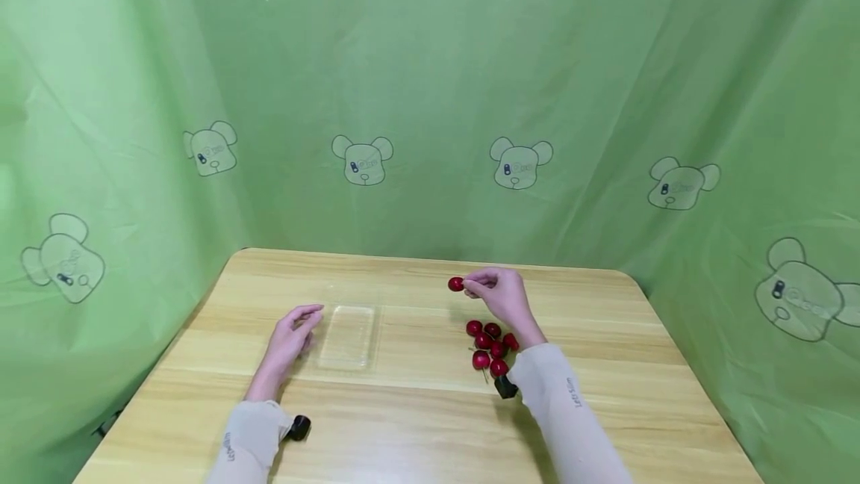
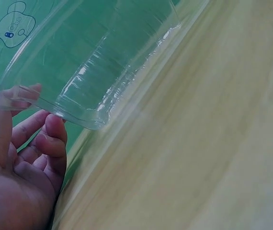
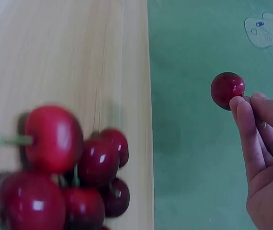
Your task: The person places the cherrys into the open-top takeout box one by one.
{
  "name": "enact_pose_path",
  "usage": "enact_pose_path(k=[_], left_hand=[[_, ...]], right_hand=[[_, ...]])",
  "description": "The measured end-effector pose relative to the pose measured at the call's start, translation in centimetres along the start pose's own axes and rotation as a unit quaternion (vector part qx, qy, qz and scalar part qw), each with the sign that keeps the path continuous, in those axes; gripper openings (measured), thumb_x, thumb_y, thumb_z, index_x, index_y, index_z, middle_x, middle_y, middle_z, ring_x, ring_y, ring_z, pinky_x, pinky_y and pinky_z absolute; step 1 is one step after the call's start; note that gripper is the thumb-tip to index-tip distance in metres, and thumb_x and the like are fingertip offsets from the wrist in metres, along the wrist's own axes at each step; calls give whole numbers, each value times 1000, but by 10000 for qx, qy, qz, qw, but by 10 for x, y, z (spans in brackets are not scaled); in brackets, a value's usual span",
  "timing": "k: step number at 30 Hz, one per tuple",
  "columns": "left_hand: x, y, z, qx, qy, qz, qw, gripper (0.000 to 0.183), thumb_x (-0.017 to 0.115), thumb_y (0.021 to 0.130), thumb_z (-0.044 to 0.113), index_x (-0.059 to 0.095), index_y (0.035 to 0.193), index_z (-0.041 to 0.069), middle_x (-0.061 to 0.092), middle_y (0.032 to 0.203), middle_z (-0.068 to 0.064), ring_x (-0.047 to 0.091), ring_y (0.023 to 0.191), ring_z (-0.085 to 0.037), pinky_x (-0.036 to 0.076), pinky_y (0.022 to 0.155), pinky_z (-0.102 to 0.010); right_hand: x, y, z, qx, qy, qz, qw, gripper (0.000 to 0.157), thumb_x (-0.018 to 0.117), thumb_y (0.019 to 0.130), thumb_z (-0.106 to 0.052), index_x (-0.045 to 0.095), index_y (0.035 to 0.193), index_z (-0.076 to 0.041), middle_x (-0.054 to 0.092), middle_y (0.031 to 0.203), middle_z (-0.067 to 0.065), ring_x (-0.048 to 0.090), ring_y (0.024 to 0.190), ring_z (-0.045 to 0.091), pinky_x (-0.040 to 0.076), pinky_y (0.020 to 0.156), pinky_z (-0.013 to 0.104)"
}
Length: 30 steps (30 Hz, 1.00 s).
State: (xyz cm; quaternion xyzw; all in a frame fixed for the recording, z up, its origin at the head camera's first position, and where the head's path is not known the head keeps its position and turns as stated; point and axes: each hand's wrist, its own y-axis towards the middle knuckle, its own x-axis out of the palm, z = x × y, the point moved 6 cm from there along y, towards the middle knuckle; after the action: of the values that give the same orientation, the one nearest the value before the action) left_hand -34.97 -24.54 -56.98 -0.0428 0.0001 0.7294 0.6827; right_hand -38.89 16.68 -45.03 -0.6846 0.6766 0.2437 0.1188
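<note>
A dark red cherry (image 1: pixel 456 284) is pinched between the thumb and fingertips of my right hand (image 1: pixel 500 293), raised above the far part of the table. In the right wrist view the held cherry (image 3: pixel 227 90) shows whole, its stem hidden by the fingers. Below that hand several cherries (image 1: pixel 482 340) lie in a cluster, some with green stems. A clear plastic container (image 1: pixel 347 338) rests on the table at centre left. Beside its left edge is my left hand (image 1: pixel 290 334), its fingers loosely bent. Its fingertips meet the container's rim (image 2: pixel 74 120) in the left wrist view.
The wooden table (image 1: pixel 416 424) has rounded far corners. A green curtain (image 1: pixel 430 95) with bear-head drawings hangs behind it and along both sides. Black wrist devices (image 1: pixel 299 428) show at both cuffs.
</note>
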Motion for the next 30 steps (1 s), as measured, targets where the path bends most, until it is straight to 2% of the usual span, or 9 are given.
enact_pose_path(k=[4,10,12,17,19,22,27,30], left_hand=[[2,0,1,53,-27,16,10000,42,63,105,27,60,140,4,56,119,-11,47,59,-6,41,53,-17],[4,0,2,79,-55,-40,9999,46,64,104,28,58,142,3,56,121,-12,47,58,-7,41,52,-18],[3,0,2,80,-66,-24,9999,45,65,104,29,59,141,3,56,120,-11,47,58,-7,41,52,-18],[2,0,-1,84,-8,19,10000,42,65,104,29,61,139,6,56,118,-9,51,61,-7,43,54,-17],[2,0,-2,86,27,30,10000,41,65,104,29,61,139,7,57,119,-10,52,62,-8,43,54,-17],[2,1,-3,99,62,28,9999,41,65,104,29,62,138,7,57,121,-12,52,63,-9,44,54,-18],[4,3,-3,142,76,-4,9999,41,66,103,31,63,137,8,58,121,-12,53,62,-9,44,53,-18],[4,3,-3,162,74,18,9998,41,66,103,31,63,137,8,58,120,-10,53,61,-8,44,52,-18]], right_hand=[[11,2,-8,-31,286,-84,9995,13,78,95,-18,80,101,-7,80,91,9,77,92,35,63,86,42],[30,5,-17,-162,505,-213,9984,11,78,94,-16,80,100,-8,80,90,9,78,87,29,64,84,36],[37,6,-20,-179,561,-259,9979,10,78,94,-15,80,99,-8,80,90,8,78,86,29,64,85,38],[57,8,-27,-222,780,-397,9959,7,76,94,-9,80,99,-5,79,92,12,76,90,39,63,87,48],[66,9,-30,-262,818,-463,9952,7,77,94,-9,80,99,-4,79,92,14,76,91,41,63,85,47],[79,10,-33,-350,801,-537,9947,7,77,94,-10,80,98,-4,79,90,13,76,88,40,64,81,43],[98,10,-37,-421,713,-620,9946,6,78,92,-10,80,96,-5,79,88,9,77,80,28,64,76,37],[109,10,-39,-436,669,-676,9945,6,79,92,-9,80,96,-5,79,87,9,77,78,23,64,77,40]])
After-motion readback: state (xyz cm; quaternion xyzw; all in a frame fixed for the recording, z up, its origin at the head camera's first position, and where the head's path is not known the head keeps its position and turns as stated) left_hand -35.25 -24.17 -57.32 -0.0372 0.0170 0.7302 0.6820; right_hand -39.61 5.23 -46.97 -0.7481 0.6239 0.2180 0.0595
